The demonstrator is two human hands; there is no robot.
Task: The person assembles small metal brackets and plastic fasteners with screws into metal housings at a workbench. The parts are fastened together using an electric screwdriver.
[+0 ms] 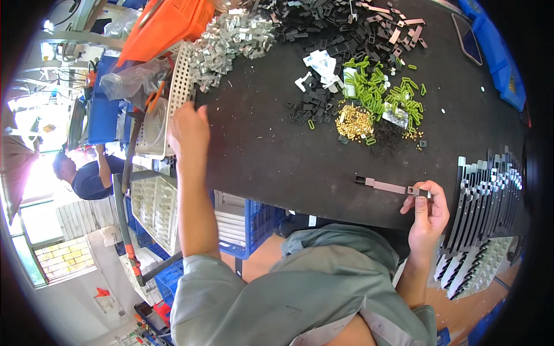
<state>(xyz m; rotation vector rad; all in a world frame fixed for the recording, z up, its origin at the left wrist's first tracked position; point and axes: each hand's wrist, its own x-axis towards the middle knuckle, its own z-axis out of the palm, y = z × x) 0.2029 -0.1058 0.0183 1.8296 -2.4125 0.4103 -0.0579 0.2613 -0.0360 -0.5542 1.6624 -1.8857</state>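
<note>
My right hand pinches a slim bar between thumb and fingers, at the near right of the dark table. The bar is greyish in its middle, with black pieces at both ends, and points left. Out to the far left, my left hand is at the side of a white perforated basket. Its thumb sticks out, but its other fingers are mostly hidden, so I cannot make out whether they hold anything. Just beyond it lies a heap of silvery metal pieces.
Black parts, green oval rings and small brass-coloured pieces lie in piles at the table's far side. Several finished-looking bars stand in a row at right. An orange bin is far left; another person is beyond.
</note>
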